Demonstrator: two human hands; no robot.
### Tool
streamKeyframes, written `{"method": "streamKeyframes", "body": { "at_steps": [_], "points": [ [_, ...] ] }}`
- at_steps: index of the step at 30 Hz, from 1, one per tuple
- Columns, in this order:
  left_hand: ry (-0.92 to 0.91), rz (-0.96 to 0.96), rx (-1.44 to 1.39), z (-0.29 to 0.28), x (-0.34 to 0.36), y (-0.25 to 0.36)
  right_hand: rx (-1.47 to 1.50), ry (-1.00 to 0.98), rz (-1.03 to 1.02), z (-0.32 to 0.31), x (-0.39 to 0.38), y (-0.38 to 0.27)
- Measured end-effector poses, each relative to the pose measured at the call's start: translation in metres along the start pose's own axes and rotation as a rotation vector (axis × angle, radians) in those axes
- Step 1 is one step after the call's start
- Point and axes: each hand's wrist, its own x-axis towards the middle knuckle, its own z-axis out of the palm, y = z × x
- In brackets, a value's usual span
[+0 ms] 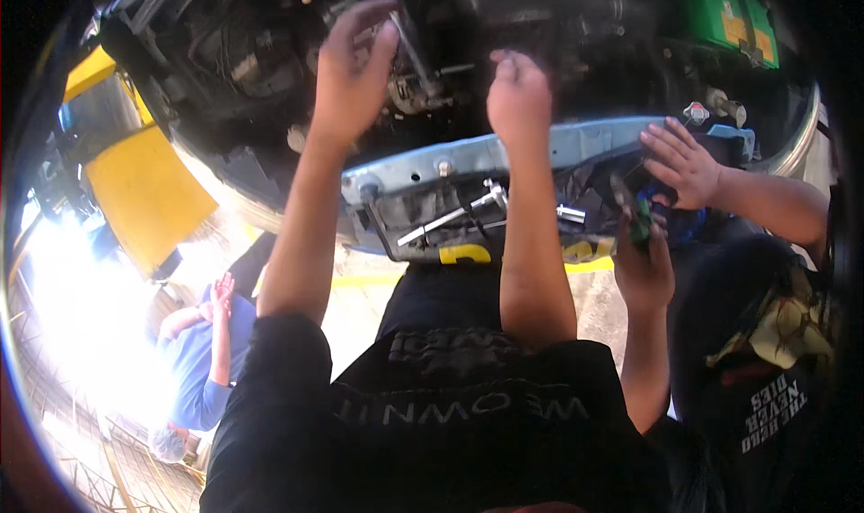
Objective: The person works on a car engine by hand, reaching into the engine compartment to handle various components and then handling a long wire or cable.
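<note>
Both my arms reach into the dark engine bay of a car. My left hand (353,76) is raised, its thumb and fingertips closing around the upper end of a slim metal wrench handle (415,56), which slants down to a metal fitting among the engine parts. Motion smears those fingers a little. To the right, above the light-blue front crossmember (468,157), my right hand (520,99) is closed, thumb against the curled fingers. Whatever it pinches is too small to make out. A chrome socket wrench (454,216) lies below, between my forearms, with a shiny socket (571,213) beside it.
A co-worker's hand (681,164) rests on the car's front at right; their other hand (645,270) holds a green-and-dark object. Behind are a red-marked cap (696,112) and a green battery (731,22). A yellow panel (148,193) and a blue-shirted person (211,360) are at left.
</note>
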Motion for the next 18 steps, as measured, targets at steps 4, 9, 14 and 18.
{"method": "streamKeyframes", "body": {
  "at_steps": [4, 9, 14, 18],
  "points": [
    [-0.022, -0.182, -0.127, -0.011, -0.105, -0.016, 0.119, -0.194, 0.115, -0.023, -0.027, 0.029],
    [-0.072, -0.391, -0.332, -0.027, -0.198, 0.0, 0.216, -0.281, 0.132, -0.063, -0.11, 0.0],
    [-0.112, -0.442, -0.451, -0.028, -0.253, 0.003, 0.322, -0.372, 0.342, -0.098, -0.188, -0.009],
    [-0.089, -0.541, -0.641, -0.024, -0.268, 0.022, 0.132, -0.519, 0.24, -0.12, -0.239, 0.002]
  ]
}}
